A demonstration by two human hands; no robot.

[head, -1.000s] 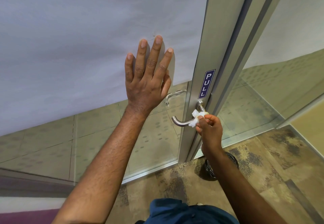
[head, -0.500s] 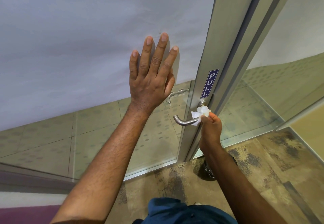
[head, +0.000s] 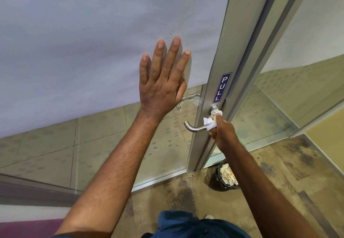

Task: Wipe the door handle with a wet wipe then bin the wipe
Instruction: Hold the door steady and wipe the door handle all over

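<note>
A silver lever door handle (head: pixel 193 127) sticks out from the metal door frame (head: pixel 219 55), just below a blue PULL sticker (head: pixel 222 87). My right hand (head: pixel 222 130) pinches a crumpled white wet wipe (head: pixel 210 122) against the handle near its base. My left hand (head: pixel 162 81) lies flat on the frosted glass door panel (head: pixel 93 42), fingers spread, holding nothing. A small black-lined bin (head: pixel 226 177) with crumpled wipes in it stands on the floor beneath my right forearm, which covers part of it.
A second handle (head: pixel 188 99) shows through the glass on the door's far side. Clear glass panels (head: pixel 279 96) continue to the right of the frame. The mottled brown floor (head: pixel 176 196) lies below, and my blue clothing (head: pixel 186 226) fills the bottom edge.
My right hand has slid the wipe along the handle toward its base by the frame. The left hand stays flat on the glass.
</note>
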